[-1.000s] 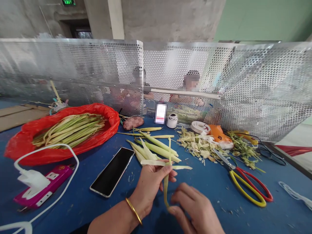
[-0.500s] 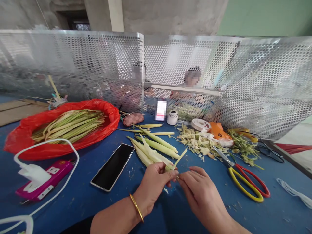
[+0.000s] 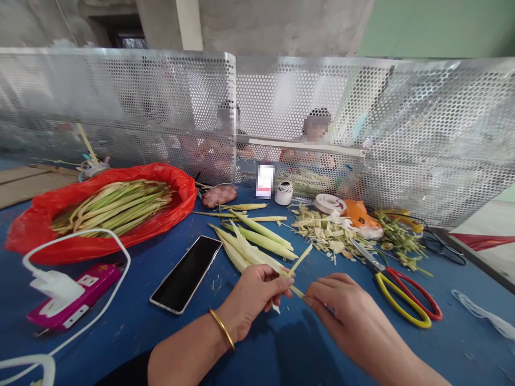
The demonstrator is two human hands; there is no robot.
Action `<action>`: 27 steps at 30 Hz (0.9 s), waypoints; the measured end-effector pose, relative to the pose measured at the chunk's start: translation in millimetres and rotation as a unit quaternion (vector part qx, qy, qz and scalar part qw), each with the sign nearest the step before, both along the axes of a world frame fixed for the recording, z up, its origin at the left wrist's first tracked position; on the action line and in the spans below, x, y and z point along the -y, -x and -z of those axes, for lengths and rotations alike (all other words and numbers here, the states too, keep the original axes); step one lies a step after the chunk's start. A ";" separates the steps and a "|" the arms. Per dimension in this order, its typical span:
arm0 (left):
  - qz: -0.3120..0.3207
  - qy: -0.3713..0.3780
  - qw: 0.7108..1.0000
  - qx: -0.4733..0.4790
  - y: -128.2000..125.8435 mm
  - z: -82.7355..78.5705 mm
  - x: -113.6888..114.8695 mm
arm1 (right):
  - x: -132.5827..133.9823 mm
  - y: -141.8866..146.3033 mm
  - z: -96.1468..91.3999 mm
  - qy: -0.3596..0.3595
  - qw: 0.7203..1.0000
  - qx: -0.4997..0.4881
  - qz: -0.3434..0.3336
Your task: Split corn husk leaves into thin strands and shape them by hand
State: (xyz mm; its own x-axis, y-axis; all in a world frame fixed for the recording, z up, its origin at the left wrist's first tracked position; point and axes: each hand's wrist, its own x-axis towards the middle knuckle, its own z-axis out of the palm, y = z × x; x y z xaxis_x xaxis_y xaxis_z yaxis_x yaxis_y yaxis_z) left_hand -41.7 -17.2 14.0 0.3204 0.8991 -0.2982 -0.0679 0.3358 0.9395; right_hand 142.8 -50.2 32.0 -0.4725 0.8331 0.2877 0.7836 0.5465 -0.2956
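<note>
My left hand (image 3: pixel 265 287), with a gold bangle at the wrist, is closed in a pinch on a pale green leaf strip (image 3: pixel 301 260). One end of the strip sticks up above the thumb, and another stretch (image 3: pixel 296 292) runs across to my right hand (image 3: pixel 341 300). The fingertips of that hand are closed on this stretch. Just behind my left hand lies a fan of broad pale leaves (image 3: pixel 245 246), partly covered by the fingers. Several greener leaves (image 3: pixel 265 244) lie beside them on the blue table (image 3: pixel 177 343).
Scissors (image 3: pixel 406 295) lie open at right, beside a heap of leaf scraps (image 3: pixel 322 230). At left are a dark-screened phone (image 3: pixel 187 273), a purple power strip (image 3: pixel 76 300) and a red bag (image 3: pixel 183 187) of long stalks. A perforated metal screen (image 3: pixel 161 107) stands behind; people sit beyond it.
My right hand has moved right, away from the left, and a length of leaf strip now shows stretched between them. My left hand has stayed nearly in place.
</note>
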 end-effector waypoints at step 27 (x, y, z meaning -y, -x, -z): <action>0.133 0.015 0.990 -0.039 -12.4 -0.1 26.8 | -1.9 18.0 12.5 -0.058 0.970 -0.220 0.085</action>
